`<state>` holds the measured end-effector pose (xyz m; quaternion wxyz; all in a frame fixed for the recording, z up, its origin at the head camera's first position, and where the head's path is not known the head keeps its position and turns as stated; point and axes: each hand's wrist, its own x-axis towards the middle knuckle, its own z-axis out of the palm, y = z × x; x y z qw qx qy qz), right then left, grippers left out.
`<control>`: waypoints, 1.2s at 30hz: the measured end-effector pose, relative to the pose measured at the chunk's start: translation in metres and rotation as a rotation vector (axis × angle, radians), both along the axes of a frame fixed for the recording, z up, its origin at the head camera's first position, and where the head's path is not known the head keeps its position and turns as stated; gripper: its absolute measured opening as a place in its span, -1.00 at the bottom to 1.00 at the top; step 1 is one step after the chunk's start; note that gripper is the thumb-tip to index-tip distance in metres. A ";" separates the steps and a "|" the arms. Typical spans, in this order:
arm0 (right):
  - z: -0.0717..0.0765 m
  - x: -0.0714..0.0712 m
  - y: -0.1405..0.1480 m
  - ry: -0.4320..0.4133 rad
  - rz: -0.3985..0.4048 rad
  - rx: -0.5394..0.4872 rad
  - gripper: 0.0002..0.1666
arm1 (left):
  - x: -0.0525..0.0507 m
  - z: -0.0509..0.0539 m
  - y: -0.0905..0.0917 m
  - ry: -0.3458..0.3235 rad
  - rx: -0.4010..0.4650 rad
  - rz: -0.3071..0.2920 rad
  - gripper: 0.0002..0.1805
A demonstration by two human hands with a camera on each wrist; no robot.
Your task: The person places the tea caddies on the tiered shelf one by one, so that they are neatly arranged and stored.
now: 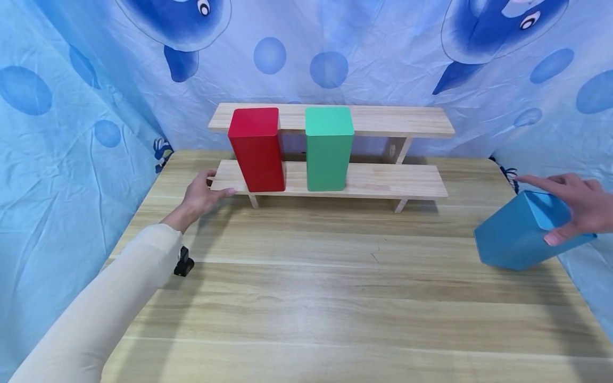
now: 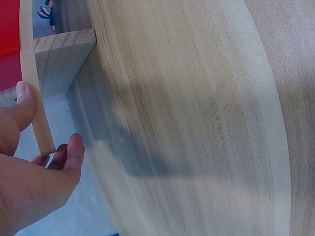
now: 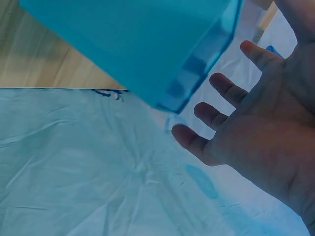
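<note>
In the head view my left hand (image 1: 198, 196) holds the left end of the lower wooden shelf (image 1: 383, 180). The left wrist view shows the thumb on the front of the shelf board (image 2: 40, 123) and fingers curled at its end. A red box (image 1: 258, 154) and a green box (image 1: 328, 154) stand upright on that shelf. At the right, a blue box (image 1: 517, 229) leans at a tilt beside my right hand (image 1: 581, 205). In the right wrist view that hand's fingers are spread near the rim of the blue box (image 3: 133, 39); whether the thumb touches it, I cannot tell.
An upper wooden shelf (image 1: 402, 119) runs behind the boxes. A small black object (image 1: 184, 261) is beside the left sleeve above the wood-grain table (image 1: 306, 298). Blue patterned cloth (image 1: 297, 64) hangs behind and at both sides.
</note>
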<state>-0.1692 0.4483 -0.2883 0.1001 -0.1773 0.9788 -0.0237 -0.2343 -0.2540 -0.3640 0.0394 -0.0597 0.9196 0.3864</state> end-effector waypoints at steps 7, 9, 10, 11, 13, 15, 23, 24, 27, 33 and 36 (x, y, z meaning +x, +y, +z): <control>-0.007 0.002 0.007 -0.028 -0.040 -0.018 0.51 | 0.001 0.000 0.000 0.010 -0.002 0.004 -0.10; -0.008 0.004 0.007 -0.010 -0.036 -0.019 0.52 | 0.001 0.000 0.000 0.014 -0.002 0.004 -0.11; -0.009 0.004 0.007 0.005 -0.032 -0.020 0.52 | 0.001 -0.001 0.000 0.016 -0.003 0.003 -0.11; -0.010 0.005 0.008 0.020 -0.028 -0.022 0.52 | 0.001 -0.001 0.000 0.017 -0.003 0.002 -0.11; -0.012 0.005 0.008 0.052 -0.027 -0.021 0.52 | 0.001 -0.001 0.000 0.018 -0.003 0.001 -0.11; -0.013 0.006 0.008 0.076 -0.033 -0.027 0.49 | 0.001 -0.001 0.000 0.018 -0.001 0.000 -0.11; -0.013 0.007 0.009 0.030 -0.092 -0.056 0.36 | 0.000 -0.001 0.000 0.014 -0.001 0.005 -0.10; -0.013 0.007 0.009 0.023 -0.097 -0.057 0.35 | 0.000 -0.001 0.001 0.015 0.000 0.005 -0.10; -0.013 0.007 0.009 0.016 -0.101 -0.067 0.35 | 0.001 -0.002 0.001 0.017 0.001 0.006 -0.11; -0.017 0.008 0.010 0.062 -0.066 -0.104 0.42 | 0.001 -0.001 0.000 0.015 0.004 0.006 -0.11; -0.018 0.009 0.011 0.073 -0.059 -0.111 0.45 | 0.001 0.000 0.001 0.017 0.003 0.006 -0.11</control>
